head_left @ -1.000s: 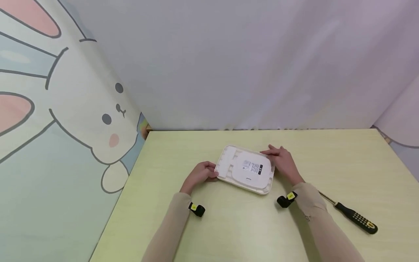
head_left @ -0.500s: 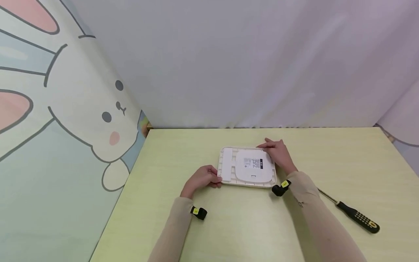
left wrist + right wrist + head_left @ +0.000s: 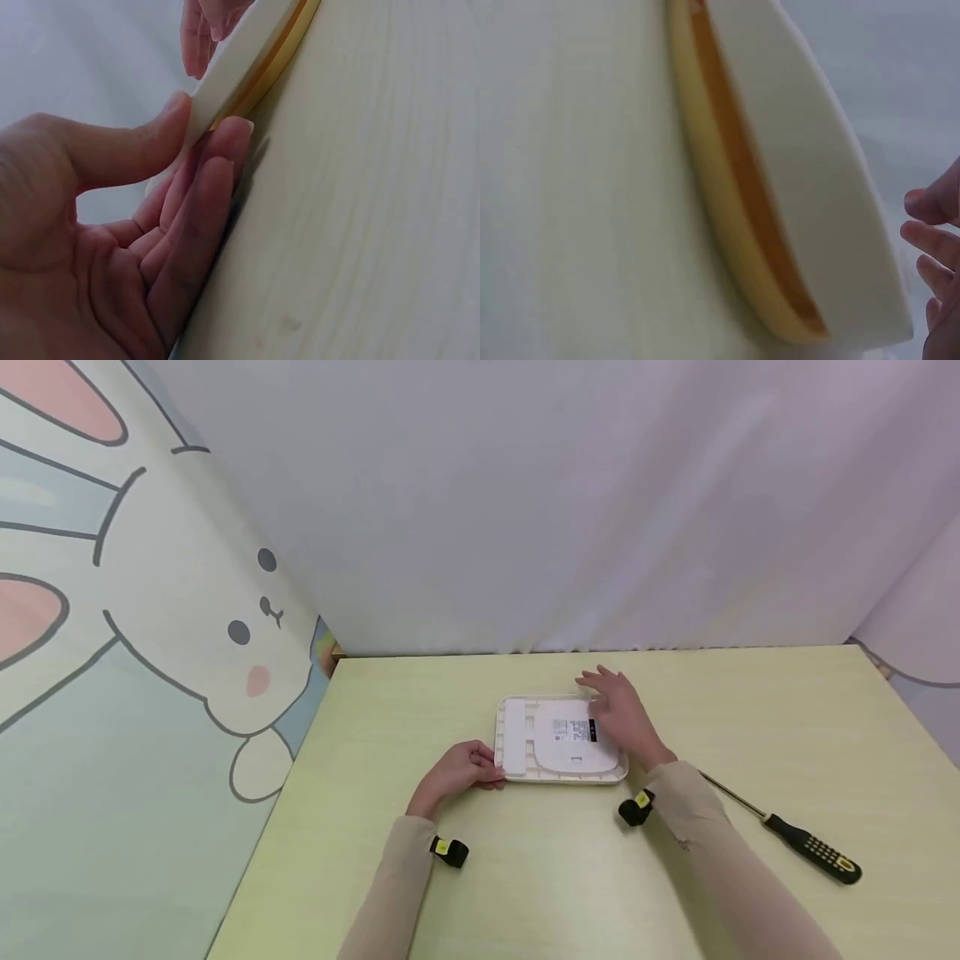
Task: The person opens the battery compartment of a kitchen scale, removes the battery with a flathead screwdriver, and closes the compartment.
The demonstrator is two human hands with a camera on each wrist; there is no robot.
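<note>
A flat white plastic device (image 3: 516, 737) with rounded corners lies underside up on the table, showing a ribbed rim and a raised panel with a printed label. My left hand (image 3: 459, 774) pinches its near left corner. In the left wrist view, the thumb is on the white upper edge and the fingers (image 3: 199, 202) curl under it. My right hand (image 3: 621, 717) is over the far right part of the device, fingers extended and holding nothing. The right wrist view shows the device's side (image 3: 810, 187), white with an orange band and a yellow lower layer, apart from the fingertips.
A screwdriver (image 3: 813, 850) with a black and yellow handle lies on the table to the right, its shaft pointing towards my right forearm. A pale curtain (image 3: 525, 510) hangs behind the table, and a rabbit-print cloth (image 3: 187, 610) is on the left.
The device has turned from a slant to nearly square with the table. My right hand has come off its far right edge and moved left over it; the left hand keeps its corner.
</note>
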